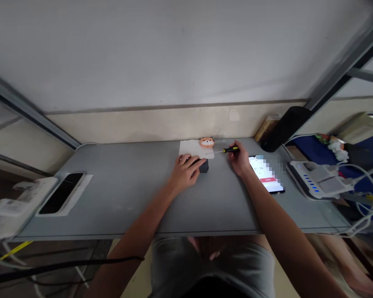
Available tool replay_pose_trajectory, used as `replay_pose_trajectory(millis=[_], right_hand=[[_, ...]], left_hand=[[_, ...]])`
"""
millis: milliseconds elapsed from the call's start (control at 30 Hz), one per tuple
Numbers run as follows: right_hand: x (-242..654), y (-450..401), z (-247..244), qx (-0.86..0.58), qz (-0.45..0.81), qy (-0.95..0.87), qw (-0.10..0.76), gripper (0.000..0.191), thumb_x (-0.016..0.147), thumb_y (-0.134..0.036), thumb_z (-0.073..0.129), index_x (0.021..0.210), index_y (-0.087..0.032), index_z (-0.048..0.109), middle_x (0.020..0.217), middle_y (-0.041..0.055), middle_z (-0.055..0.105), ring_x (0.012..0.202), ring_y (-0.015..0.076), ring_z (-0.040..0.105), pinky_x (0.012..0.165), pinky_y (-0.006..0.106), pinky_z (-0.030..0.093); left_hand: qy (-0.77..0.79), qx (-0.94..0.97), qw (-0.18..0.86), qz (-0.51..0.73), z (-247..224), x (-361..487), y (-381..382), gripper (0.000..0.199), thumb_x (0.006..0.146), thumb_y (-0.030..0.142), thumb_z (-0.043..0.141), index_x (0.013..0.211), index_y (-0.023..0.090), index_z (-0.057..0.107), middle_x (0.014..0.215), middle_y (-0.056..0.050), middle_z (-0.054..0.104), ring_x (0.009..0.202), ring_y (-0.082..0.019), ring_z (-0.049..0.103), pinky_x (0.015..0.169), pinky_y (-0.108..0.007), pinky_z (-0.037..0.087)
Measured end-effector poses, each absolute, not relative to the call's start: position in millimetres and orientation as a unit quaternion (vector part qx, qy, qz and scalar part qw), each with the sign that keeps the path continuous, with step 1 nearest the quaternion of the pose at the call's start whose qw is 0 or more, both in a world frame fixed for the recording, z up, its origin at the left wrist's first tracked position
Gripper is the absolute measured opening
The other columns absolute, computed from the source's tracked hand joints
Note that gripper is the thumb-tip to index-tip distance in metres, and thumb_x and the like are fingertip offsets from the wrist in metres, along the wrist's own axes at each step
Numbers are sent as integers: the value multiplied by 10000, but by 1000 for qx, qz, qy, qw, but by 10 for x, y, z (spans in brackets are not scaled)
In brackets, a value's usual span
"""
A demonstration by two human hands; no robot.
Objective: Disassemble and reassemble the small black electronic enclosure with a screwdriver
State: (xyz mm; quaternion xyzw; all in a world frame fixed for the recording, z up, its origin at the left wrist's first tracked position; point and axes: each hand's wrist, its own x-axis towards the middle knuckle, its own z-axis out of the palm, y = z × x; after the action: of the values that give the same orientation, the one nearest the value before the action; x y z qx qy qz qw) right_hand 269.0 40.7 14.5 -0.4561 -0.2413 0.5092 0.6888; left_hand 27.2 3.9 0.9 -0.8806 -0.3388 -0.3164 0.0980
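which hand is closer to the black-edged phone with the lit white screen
Right. The right hand, gripping a black-and-yellow screwdriver, is just left of the phone; the left hand is farther left, on a small dark box.

Flat grey counter (121, 198); yellow & black screwdriver handle (231, 149); orange animal-face case (207, 142) w/ white muzzle; white paper sheet (188, 147); matte black cylinder (286, 128); white power strip (312, 180) w/ blue lights.

The left hand (185, 170) partly covers the dark object (204, 166), hiding its left end.
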Motion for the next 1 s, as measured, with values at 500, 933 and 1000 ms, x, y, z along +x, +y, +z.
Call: replay_pose_trajectory(millis=[500, 933, 1000], right_hand=[[2671, 387, 117, -449, 487, -256, 704, 533, 741, -752, 708, 673, -235, 595, 483, -71, 431, 409, 82, 367, 392, 257, 260], [2662, 335, 145, -447, 461, -259, 722, 427, 703, -640, 773, 770, -253, 605, 547, -82, 464, 484, 97, 380, 463, 253, 270], [2671, 334, 148, -444, 468, -242, 724, 404, 721, -617, 771, 765, -250, 607, 535, -84, 463, 472, 91, 366, 458, 249, 270]], left_hand=[[-391, -800, -24, -454, 71, 92, 150, 326, 995, 174, 417, 1070, 217, 731, 1182, -85, 750, 1091, -214, 678, 980, -407, 512], [-410, -716, -454, -338, 229, 52, 186, 378, 922, 282, 428, 1130, 214, 736, 1271, -59, 725, 1239, -251, 633, 1106, -397, 466], [-420, -706, -462, -334, 209, 67, 206, 378, 930, 288, 414, 1090, 208, 746, 1242, -60, 739, 1232, -251, 640, 1113, -389, 461]])
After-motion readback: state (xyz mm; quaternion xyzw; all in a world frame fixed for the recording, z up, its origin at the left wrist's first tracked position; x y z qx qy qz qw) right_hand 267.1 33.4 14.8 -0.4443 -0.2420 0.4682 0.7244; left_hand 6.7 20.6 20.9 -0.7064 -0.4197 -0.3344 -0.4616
